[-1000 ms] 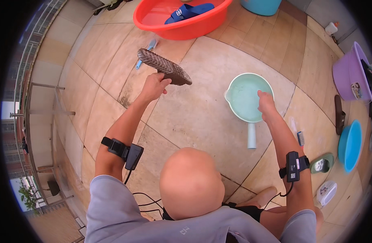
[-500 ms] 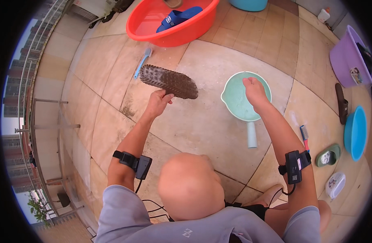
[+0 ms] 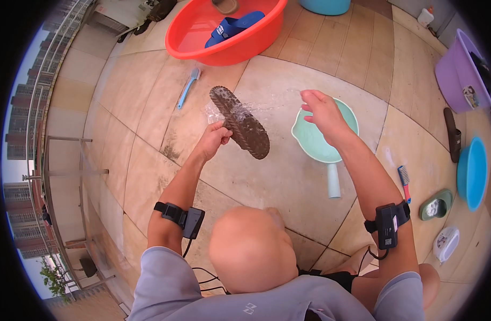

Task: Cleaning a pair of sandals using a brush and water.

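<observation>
My left hand [image 3: 215, 140] is closed on the side of a dark brown slipper [image 3: 246, 128], its ridged sole turned up toward me. The slipper is wet, and water splashes off its edge near my fingers. Over a pale green water dipper [image 3: 313, 140] hangs my right hand [image 3: 325, 113], its fingers stretched out and holding nothing. A thin spray of water spans the air between those fingers and the sole. The dipper stands on the tiles with its handle pointing toward me.
A red basin [image 3: 189, 52] at the back holds a blue slipper [image 3: 232, 28]. Nearby lies a blue brush [image 3: 188, 89]. To the right are a purple bucket [image 3: 455, 80], a blue basin [image 3: 471, 174], a brown slipper [image 3: 452, 135], a second brush [image 3: 404, 183] and a green soap dish [image 3: 435, 205].
My right hand has risen out of the dipper and moved left, its fingers opening as water flies to the slipper. My left hand has turned the slipper steeper and shifted it slightly right.
</observation>
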A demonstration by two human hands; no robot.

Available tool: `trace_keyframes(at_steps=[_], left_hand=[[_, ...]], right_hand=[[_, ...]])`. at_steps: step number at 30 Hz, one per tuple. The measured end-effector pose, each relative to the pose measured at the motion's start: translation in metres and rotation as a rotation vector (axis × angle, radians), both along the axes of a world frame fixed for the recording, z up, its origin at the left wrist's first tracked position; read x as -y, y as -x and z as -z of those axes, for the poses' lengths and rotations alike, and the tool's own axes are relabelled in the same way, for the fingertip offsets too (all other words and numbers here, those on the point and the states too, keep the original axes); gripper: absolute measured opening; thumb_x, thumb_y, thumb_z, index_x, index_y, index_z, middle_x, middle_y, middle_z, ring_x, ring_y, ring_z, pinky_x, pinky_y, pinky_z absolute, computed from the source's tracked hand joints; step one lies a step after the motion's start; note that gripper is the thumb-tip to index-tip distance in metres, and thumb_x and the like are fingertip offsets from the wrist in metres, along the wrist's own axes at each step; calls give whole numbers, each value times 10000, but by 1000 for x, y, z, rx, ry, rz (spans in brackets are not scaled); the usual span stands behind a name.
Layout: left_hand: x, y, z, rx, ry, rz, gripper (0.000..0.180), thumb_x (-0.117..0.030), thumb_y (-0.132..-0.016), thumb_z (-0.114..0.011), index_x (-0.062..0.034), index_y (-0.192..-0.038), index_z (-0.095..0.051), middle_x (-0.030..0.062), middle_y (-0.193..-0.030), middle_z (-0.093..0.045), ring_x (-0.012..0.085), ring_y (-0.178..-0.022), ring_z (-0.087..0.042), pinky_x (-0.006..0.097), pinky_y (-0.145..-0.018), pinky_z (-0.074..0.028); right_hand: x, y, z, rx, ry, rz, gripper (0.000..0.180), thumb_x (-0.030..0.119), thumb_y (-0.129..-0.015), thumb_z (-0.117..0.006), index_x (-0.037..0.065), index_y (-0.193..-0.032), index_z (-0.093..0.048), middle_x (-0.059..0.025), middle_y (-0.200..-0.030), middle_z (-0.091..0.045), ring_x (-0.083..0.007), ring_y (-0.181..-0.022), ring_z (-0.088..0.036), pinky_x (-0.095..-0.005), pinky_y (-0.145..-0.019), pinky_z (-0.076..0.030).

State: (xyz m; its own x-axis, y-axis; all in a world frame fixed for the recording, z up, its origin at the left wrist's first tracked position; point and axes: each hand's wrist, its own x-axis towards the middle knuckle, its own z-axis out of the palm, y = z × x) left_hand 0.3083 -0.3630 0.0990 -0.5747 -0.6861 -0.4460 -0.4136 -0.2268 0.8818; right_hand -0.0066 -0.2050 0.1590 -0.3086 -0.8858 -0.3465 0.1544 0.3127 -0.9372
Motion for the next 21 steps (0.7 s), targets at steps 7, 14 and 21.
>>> trace_keyframes(at_steps=[7,14,21], left_hand=[[-21,25,-1,-362,-497,-147,312,-101,-817,-493,-42,-1101,-610,22,-939,-651,120,-730,-562,275,-689,-463],[-8,-1,18,-455,-677,-102,544,-120,-785,-490,6,-1311,-537,134,-1230,-650,245,-1092,-638,397,-989,-490],[-29,38,0,-413,-744,-37,508,-124,-795,-472,3,-1280,-553,92,-1166,-672,194,-1000,-660,331,-911,-515]], right_hand=[[-41,57,123,130,-458,377,498,308,-1012,-479,-89,-1312,-484,-207,-1299,-557,-328,-1198,-555,-448,-979,-471],[4,-6,11,432,45,34,475,332,-1026,-466,-66,-1280,-520,-179,-1223,-604,-286,-1157,-579,-392,-971,-472],[-44,67,140,-111,-498,324,475,296,-990,-496,-105,-1242,-527,-236,-1205,-607,-315,-1068,-612,-431,-950,-482]])
